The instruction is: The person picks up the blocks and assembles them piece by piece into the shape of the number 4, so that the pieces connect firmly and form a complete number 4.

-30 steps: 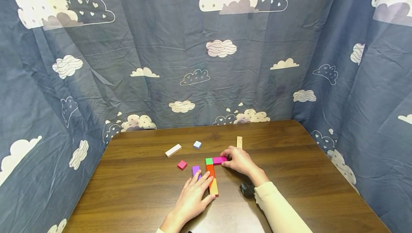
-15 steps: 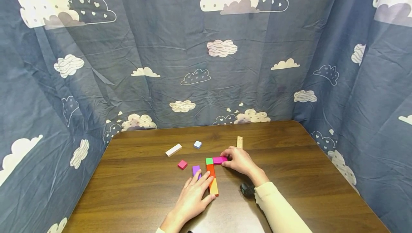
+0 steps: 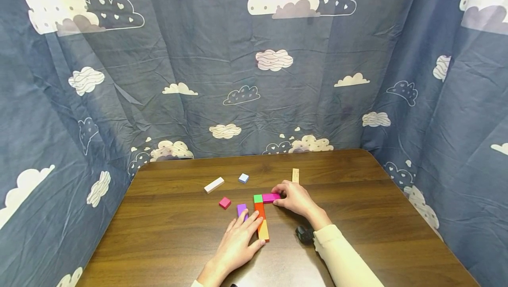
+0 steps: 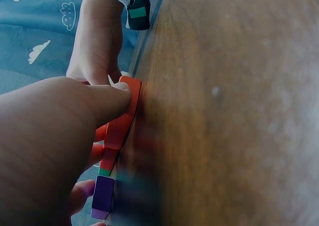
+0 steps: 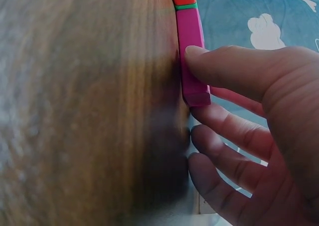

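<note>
The hands lead: the left hand point(image 3: 235, 245) lies with fingers extended across the blocks, thumb by the orange block point(image 3: 263, 230), while the right hand point(image 3: 295, 196) pinches the magenta block point(image 3: 270, 198) between thumb and finger, covering its outer end in the head view. Behind, the cloud-print curtain point(image 3: 198, 57) runs out of frame on three sides; below it the worktop point(image 3: 166, 234) is cut off at the bottom. A pale sleeve point(image 3: 345, 256) leaves the bottom edge, and by that wrist sits a dark device point(image 3: 304, 235), too dim to identify. Now the longer blocks: the white block point(image 3: 214, 185) shows whole, the tan block point(image 3: 295, 174) loses its near end behind the right hand, the purple block point(image 3: 242, 210) and red block point(image 3: 259, 210) slip partly under left fingers. The red meets the orange at one end and the green block point(image 3: 258, 198) at the other; magenta adjoins green at the corner. Smallest, the blue block point(image 3: 244, 178) and crimson block point(image 3: 225, 203) lie apart, fully visible.
</note>
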Tool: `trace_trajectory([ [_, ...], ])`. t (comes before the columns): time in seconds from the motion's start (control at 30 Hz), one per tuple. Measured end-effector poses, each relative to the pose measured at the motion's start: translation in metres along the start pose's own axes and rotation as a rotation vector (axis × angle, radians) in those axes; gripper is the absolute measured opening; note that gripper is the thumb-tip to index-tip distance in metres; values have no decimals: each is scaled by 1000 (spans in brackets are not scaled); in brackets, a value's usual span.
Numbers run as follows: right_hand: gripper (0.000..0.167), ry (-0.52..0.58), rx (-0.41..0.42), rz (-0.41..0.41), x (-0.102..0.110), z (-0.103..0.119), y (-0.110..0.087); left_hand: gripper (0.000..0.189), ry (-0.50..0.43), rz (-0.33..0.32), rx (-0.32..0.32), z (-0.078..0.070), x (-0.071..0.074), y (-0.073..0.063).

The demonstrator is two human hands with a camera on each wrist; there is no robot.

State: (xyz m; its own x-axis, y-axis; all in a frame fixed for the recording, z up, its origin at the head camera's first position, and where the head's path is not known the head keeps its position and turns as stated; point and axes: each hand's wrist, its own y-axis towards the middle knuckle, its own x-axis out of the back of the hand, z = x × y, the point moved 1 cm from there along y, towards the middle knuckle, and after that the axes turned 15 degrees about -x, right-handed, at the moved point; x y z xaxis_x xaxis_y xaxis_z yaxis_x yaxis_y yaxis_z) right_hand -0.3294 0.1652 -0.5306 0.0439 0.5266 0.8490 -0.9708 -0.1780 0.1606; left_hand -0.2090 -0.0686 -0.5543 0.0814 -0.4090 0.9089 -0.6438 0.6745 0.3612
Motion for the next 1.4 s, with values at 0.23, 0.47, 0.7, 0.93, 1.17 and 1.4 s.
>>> trace_trajectory([
  [0.23, 29, 4, -6, 7, -1, -2, -1, 61, -1, -4, -3, 1, -1, -1],
  [0.47, 29, 9, -5, 7, -2, -3, -1, 61, -71, -14, 11, 3, 3, -1],
  [0.7, 30, -4, -8, 0, -3, -4, 2, 59, -137, -64, 11, 7, 16, 3],
  [0.93, 31, 16, 10, 0, -4, -3, 2, 48, -152, -117, -10, 18, 37, 8],
  [1.17, 30, 14, 9, 5, -3, -2, 1, 35, -241, -154, -57, 39, 53, 17],
  [1.4, 30, 12, -11, 11, -4, -4, 3, 41, -310, -75, -101, 66, 58, 24],
])
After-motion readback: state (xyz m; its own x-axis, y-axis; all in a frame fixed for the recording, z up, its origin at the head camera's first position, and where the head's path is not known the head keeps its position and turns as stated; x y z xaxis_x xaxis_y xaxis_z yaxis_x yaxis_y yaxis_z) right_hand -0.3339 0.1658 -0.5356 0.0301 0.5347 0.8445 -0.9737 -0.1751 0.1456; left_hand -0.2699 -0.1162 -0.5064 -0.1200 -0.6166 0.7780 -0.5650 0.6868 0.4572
